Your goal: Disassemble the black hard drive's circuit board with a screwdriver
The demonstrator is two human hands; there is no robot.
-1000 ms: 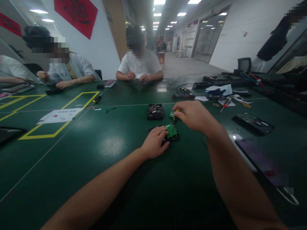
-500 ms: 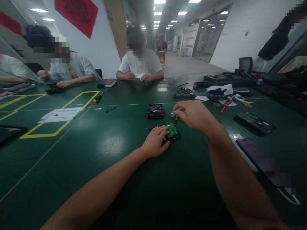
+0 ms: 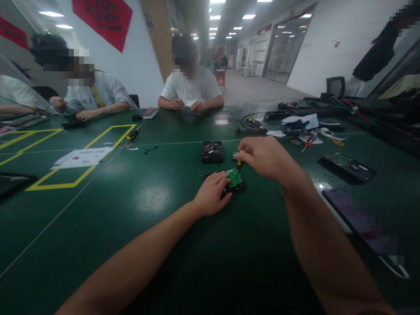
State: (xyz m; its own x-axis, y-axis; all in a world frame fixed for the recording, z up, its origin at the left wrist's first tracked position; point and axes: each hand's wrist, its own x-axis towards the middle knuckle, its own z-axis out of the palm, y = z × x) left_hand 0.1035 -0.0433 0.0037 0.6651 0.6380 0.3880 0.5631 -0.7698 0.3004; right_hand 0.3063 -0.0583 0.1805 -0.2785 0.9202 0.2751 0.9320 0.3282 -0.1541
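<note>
On the green table lies a black hard drive (image 3: 242,187) with its green circuit board (image 3: 233,176) facing up. My left hand (image 3: 211,194) is closed over the drive's left part, fingers across the top and thumb along the near edge. A small yellow-and-black screwdriver (image 3: 240,162) stands nearly upright in the pinched fingers of my right hand (image 3: 264,153). Its tip is down at the right side of the circuit board; the exact contact point is too small to tell. A second hard drive (image 3: 212,152) lies just beyond, and a small green board (image 3: 234,155) sits partly behind my right fingers.
On the right lie another drive (image 3: 348,168), a phone (image 3: 352,218) and a red screwdriver (image 3: 308,142). Further back are cables (image 3: 252,121) and a dark cylindrical tool (image 3: 251,131). Papers (image 3: 82,157) and a yellow screwdriver (image 3: 133,133) lie left. Several people sit across the table.
My right hand and the screwdriver have turned slightly, the handle now a little more upright. My left hand and the hard drive keep their places; the whole view has shifted slightly.
</note>
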